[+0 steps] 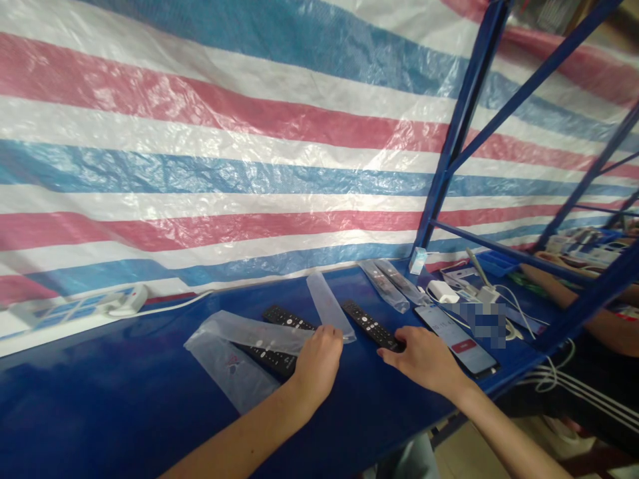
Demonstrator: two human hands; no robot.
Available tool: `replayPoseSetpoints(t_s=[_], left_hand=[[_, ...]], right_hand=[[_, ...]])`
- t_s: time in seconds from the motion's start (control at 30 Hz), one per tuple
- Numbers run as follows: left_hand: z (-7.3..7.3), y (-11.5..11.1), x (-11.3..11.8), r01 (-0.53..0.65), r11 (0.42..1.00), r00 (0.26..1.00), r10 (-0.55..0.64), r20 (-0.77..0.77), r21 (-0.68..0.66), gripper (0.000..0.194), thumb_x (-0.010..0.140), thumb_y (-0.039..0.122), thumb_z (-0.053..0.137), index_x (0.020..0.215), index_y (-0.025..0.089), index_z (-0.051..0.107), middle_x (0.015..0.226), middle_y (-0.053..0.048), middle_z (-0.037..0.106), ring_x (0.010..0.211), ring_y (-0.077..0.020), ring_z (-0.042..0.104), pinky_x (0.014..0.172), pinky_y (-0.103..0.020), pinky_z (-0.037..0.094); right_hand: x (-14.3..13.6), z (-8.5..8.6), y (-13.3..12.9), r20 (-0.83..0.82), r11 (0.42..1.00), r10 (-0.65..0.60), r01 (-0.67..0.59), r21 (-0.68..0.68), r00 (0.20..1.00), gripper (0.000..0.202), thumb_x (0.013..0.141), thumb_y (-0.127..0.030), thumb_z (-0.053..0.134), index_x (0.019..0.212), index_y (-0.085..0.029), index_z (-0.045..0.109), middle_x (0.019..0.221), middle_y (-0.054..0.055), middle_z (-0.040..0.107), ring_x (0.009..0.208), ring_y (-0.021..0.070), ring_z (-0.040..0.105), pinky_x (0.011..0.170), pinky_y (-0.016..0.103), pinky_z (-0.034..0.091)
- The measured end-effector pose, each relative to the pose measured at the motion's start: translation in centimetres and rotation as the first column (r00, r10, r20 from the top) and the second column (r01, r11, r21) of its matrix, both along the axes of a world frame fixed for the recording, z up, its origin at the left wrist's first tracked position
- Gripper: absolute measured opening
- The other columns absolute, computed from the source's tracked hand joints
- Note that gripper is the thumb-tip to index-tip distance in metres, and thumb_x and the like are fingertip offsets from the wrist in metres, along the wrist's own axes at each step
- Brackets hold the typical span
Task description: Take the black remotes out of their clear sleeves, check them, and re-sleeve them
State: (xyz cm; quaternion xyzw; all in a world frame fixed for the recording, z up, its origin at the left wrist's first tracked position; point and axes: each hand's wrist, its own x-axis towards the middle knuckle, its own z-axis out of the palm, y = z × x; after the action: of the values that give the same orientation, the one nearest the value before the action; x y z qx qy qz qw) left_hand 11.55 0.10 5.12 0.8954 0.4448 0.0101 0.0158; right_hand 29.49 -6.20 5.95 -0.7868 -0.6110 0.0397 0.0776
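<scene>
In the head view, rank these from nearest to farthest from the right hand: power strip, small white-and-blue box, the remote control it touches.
1. Remote control: touching the right hand.
2. Small white-and-blue box: beyond it, near the rack post.
3. Power strip: far left, along the back.

Head-worn camera is looking forward and down over a glossy blue tabletop (140,399), facing a red, white and blue striped plastic sheet (224,166). Sitting near: bare left hand (318,356), bare right hand (428,359) showing below centre; blue metal frame (452,143) slanting at right.
</scene>
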Motion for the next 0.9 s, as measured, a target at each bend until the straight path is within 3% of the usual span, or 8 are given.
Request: replayPoseSetpoints(t_s=[0.2,0.37,0.53,0.9], left_hand=[[-0.8,0.8,-0.3,0.005,0.998,0.996,-0.011,0.094,0.061,0.028,0.092,0.011,0.037,0.092,0.013,0.065,0.091,-0.011,0.064,0.091,-0.0203,0.062,0.081,-0.032,0.049],[-1.2,0.8,-0.3,-0.004,0.997,0.997,-0.002,0.083,0.072,0.028,0.093,0.012,0.036,0.091,0.012,0.064,0.091,-0.011,0.065,0.088,-0.0223,0.064,0.078,-0.034,0.05],[-1.3,0.5,-0.1,0.023,0.998,0.995,-0.029,0.092,0.067,0.028,0.093,0.012,0.036,0.092,0.013,0.064,0.09,-0.01,0.064,0.089,-0.0215,0.064,0.079,-0.033,0.05],[-1.7,0.2,0.1,0.256,0.963,0.96,-0.263,0.096,0.081,0.031,0.085,0.001,0.038,0.105,0.014,0.058,0.099,-0.009,0.061,0.099,-0.0213,0.058,0.087,-0.034,0.049]], right_hand=[[1.3,0.2,-6.4,-0.044,0.992,0.026,-0.02,0.125,0.999,0.033,0.074,-0.054,0.057,0.06,-0.024,0.053,0.061,0.002,0.064,0.058,0.0185,0.061,0.052,0.027,0.035],[1.2,-1.2,-9.0,-0.054,0.977,0.111,-0.099,0.19,0.992,0.029,0.073,-0.056,0.059,0.064,-0.028,0.059,0.068,0.003,0.066,0.06,0.0202,0.062,0.052,0.028,0.039],[0.2,-2.2,-8.7,-0.047,0.982,0.124,-0.116,0.152,0.991,0.025,0.075,-0.051,0.059,0.068,-0.027,0.061,0.072,0.002,0.067,0.063,0.0199,0.065,0.054,0.028,0.04],[-2.9,-3.4,-5.2,0.025,0.987,0.039,-0.042,0.152,0.999,0.024,0.076,-0.046,0.058,0.066,-0.024,0.059,0.074,0.003,0.065,0.066,0.0193,0.065,0.054,0.028,0.036]])
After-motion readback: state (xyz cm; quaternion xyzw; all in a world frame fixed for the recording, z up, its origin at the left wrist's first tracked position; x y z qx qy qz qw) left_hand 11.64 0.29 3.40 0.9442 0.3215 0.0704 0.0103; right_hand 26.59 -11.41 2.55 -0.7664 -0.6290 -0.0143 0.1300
